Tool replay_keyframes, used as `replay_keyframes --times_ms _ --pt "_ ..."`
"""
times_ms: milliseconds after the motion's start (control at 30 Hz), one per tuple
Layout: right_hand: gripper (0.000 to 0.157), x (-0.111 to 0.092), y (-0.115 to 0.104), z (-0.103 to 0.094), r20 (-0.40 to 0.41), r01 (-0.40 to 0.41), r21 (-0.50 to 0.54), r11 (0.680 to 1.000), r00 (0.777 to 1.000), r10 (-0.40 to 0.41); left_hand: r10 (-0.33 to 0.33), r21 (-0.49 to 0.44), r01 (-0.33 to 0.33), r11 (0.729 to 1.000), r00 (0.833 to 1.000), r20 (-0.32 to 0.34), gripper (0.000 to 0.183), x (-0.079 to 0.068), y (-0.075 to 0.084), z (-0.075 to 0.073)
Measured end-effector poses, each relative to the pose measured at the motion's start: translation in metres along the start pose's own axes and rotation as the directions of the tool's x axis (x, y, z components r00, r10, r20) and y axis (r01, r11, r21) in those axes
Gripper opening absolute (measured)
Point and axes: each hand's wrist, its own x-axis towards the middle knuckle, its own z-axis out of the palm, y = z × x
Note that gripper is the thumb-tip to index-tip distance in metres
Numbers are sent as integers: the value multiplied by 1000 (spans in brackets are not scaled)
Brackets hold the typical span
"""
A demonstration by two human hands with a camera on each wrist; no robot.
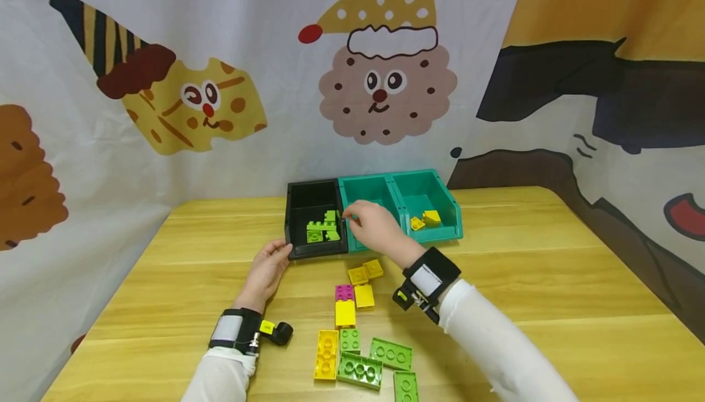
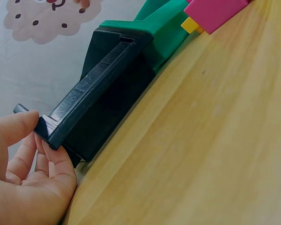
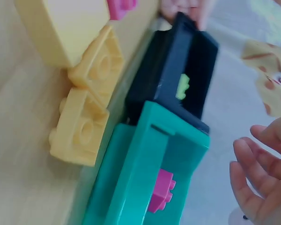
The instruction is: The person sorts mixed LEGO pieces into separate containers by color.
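Note:
My left hand [image 1: 270, 267] grips the front left corner of a black bin [image 1: 317, 254]. In the left wrist view its thumb presses the top of the rim and the fingers curl beneath. Several green building blocks [image 1: 322, 226] lie inside that bin. My right hand [image 1: 376, 224] hovers over the middle teal bin [image 1: 362, 189], right by the divide with the black one. The right wrist view shows its fingers [image 3: 247, 187] loosely bent with nothing between them. A pink block [image 3: 161, 191] lies in the middle teal bin.
Two yellow blocks [image 1: 432, 218] sit in the right teal bin [image 1: 453, 230]. Loose on the wooden table [image 1: 512, 304] are several yellow blocks [image 1: 345, 314], a pink block [image 1: 344, 292] and several green blocks [image 1: 391, 353]. A printed curtain [image 1: 264, 163] hangs behind the table.

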Motion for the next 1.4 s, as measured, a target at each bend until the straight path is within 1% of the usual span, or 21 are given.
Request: replay_keyframes --times_ms 100,167,233,500,633,800,900,1067,1233,1400 --pt "18 -10 4 -4 -3 -63 140 988 998 64 2 4 -2 1000 1000 1 7 0 0 -1" --pt "18 -18 7 -5 -4 -72 212 975 997 74 4 8 -4 1000 1000 5 7 0 -1 -2" --pt "17 -28 8 -6 -3 -64 269 961 998 67 4 -4 -4 1000 1000 5 8 0 -1 -2" --pt "15 -56 13 -12 5 -125 409 904 991 134 29 -16 -29 999 999 13 16 -1 -1 -2" --pt "16 -67 18 -15 -2 -124 463 878 990 141 21 -22 -21 1000 1000 11 16 -1 0 -1" --pt "19 -78 24 -18 7 -104 493 864 993 116 21 -16 -20 1000 1000 14 16 -1 0 -1" --pt "18 -84 26 -19 24 -113 499 859 993 117 28 -7 -28 1000 1000 13 16 -1 -1 -2" --pt "16 -93 29 -21 62 -122 503 856 993 105 20 -17 -20 1000 1000 11 18 1 -2 -2" --pt "20 -98 32 -24 109 -111 458 882 992 68 8 -24 -8 1000 1000 11 18 1 -2 -3" --pt "25 -104 28 -30 120 -72 413 908 993 25 8 -35 -8 999 1000 8 19 1 -1 -3"
